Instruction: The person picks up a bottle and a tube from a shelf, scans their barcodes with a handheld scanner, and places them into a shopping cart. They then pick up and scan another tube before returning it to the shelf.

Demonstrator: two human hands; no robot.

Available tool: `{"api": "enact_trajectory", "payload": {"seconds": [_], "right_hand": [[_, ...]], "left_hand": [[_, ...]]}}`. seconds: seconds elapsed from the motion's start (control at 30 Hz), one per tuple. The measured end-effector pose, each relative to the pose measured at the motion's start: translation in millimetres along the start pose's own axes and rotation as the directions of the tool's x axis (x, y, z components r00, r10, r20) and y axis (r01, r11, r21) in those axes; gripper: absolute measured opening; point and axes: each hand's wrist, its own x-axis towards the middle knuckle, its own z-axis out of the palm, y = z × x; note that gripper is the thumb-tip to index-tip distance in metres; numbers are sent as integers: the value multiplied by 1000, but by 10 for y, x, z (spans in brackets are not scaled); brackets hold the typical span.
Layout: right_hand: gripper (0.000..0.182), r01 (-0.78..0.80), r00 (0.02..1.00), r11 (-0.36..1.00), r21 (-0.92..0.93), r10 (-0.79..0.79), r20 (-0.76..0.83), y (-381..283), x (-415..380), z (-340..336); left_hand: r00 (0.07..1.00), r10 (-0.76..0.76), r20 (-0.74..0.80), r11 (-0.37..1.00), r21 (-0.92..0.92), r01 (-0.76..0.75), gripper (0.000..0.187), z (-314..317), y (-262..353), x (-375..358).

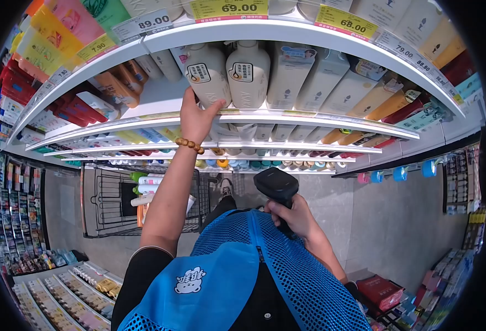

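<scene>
My left hand (198,117) reaches up to the shelf and is closed around the lower part of a white bottle (207,85) with a black-edged label, which tilts slightly. Right beside it stands a matching white bottle (248,83). Low in front of my body, my right hand (295,216) grips a black handheld barcode scanner (276,185), its head pointing up toward the shelves. The fingers of the left hand are partly hidden behind the bottle.
White boxes (290,77) fill the shelf to the right, with orange bottles (121,87) further left. Yellow price tags (230,9) line the shelf edge above. A wire shopping cart (108,207) holding several bottles stands below on the left. A red box (380,292) lies at lower right.
</scene>
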Motion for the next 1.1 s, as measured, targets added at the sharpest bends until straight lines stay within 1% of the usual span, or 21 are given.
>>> {"api": "enact_trajectory", "payload": {"seconds": [0.07, 0.1, 0.17, 0.3, 0.37, 0.43, 0.47, 0.5, 0.57, 0.63, 0.67, 0.73, 0.77, 0.83, 0.97, 1.1], "right_hand": [[16, -10, 1000, 1000, 18, 10, -10, -10, 12, 18], [16, -10, 1000, 1000, -4, 10, -16, -28, -8, -47], [15, -1, 1000, 1000, 24, 1, -21, -9, -8, -27], [14, -5, 1000, 999, 38, 5, -17, 10, -17, -7], [11, -25, 998, 997, 77, 29, -51, -34, -21, 19], [14, -20, 1000, 998, 57, 21, -20, 4, -14, -15], [18, -16, 1000, 998, 57, 17, -8, 28, -9, -33], [18, -18, 1000, 999, 40, 18, 2, 45, -2, -46], [20, 6, 999, 999, 33, -7, 40, 55, 9, -76], [20, 11, 999, 1000, 27, -12, 49, 39, 8, -62], [21, 18, 999, 1000, 25, -19, 43, 36, 6, -67], [22, 24, 999, 1000, 15, -24, 40, 21, 6, -53], [18, 33, 999, 999, 42, -35, 35, 12, 0, -42], [16, 43, 999, 997, 66, -45, 28, -1, -4, -38], [19, 42, 998, 996, 73, -45, 38, -3, -18, -54], [17, 49, 998, 996, 78, -52, 38, 3, -33, -87]], "left_hand": [[1000, -14, -12, 1000, -19, 14, 63, -21, 15, 6], [1000, -17, -23, 999, -38, 17, 63, 52, 29, -17], [1000, -4, -17, 1000, -4, 4, 61, 25, 38, -26], [999, -6, -37, 1000, -6, 6, 59, 4, 64, -48], [999, 29, -31, 1000, -8, -29, 58, -2, 67, -52], [998, 20, -58, 999, -26, -21, 59, -3, 31, -47], [998, 34, -60, 999, -6, -35, 59, 1, 14, -47], [997, 48, -59, 999, 13, -47, 60, 2, 28, -52], [997, 23, -71, 1000, 2, -23, 63, -4, 50, -54], [997, 38, -63, 998, 60, -34, 66, -2, 26, -54], [996, 33, -78, 998, 55, -29, 66, 10, 18, -55], [997, 34, -69, 999, -11, -35, 66, 6, 20, -50], [997, 31, -78, 999, -15, -32, 66, 0, 19, -54], [997, 38, -71, 999, -5, -38, 66, -16, 54, -63], [995, 55, -79, 998, 31, -52, 66, -1, 35, -62], [998, 15, -56, 1000, 21, -14, 67, 7, 39, -59]]}}
